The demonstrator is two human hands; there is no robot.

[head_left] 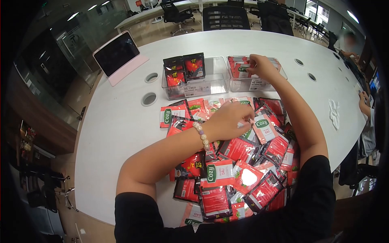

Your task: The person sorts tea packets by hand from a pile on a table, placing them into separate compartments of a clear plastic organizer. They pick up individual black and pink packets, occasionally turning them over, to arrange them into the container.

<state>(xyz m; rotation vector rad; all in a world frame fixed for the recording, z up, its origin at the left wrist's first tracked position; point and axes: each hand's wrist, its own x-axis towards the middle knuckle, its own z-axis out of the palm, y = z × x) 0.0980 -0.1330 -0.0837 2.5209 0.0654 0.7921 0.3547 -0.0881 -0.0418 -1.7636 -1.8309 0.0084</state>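
Note:
My left hand (231, 121), with a beaded bracelet at the wrist, reaches over the pile. Its fingers pinch the edge of a pink and white Cozy tea sachet (264, 128). Farther forward, my right hand (262, 67) is at the right clear plastic bin (253, 86), its fingers closed on a red Cozy tea sachet (242, 70) among other red sachets standing there. In the left clear bin (216, 87), several black and red coffee sachets (193, 65) stand at its left side. Below my hands lies a mixed heap of sachets (219, 174), pink Cozy ones and red-black ones overlapping.
A tablet in a pink cover (117, 54) stands at the back left of the white table (109, 162). Round cable holes (148, 99) lie beside the left bin. At right are a crumpled white wrapper (334, 114) and a seated person (349, 44). Office chairs (225, 18) stand beyond.

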